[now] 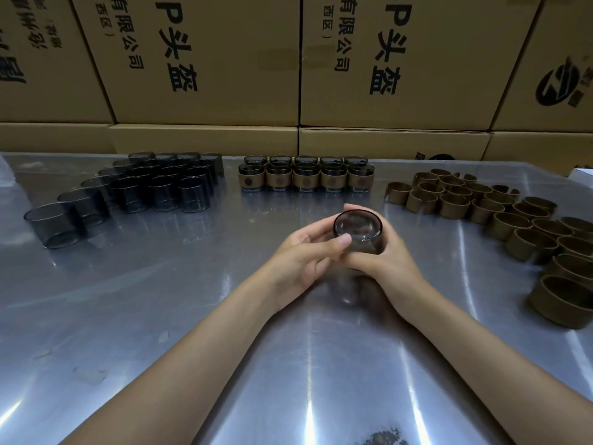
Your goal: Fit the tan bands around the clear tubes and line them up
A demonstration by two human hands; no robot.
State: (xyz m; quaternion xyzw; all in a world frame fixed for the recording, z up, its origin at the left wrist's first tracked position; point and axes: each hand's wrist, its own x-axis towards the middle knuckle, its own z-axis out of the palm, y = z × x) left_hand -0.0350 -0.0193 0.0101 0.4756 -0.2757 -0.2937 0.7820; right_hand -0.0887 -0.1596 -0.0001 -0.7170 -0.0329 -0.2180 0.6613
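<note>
stretching across the whole view, a shiny metal counter (160,316) throws back streaks of overhead light, and a wall of stacked cardboard boxes (205,59) printed with black characters stands along its far edge. toward the far left corner a cluster of bare smoky tubes (154,187) stands upright. at the middle of the far edge, banded tubes (306,175) sit in neat rows, each wearing a tan sleeve with a dark round mark. along the right edge loose tan bands (513,220) lie in a curving crowd, open rings touching one another. near the counter's centre the person holds one clear tube (357,231) between both hands, its mouth tilted toward the camera; it is dark-tinted and see-through. the left hand (305,255) has its fingers wrapped round the tube, thumb across the front. the right hand (388,255) cups the other side, fingers curled behind it. whether a band is on it cannot be told.
</note>
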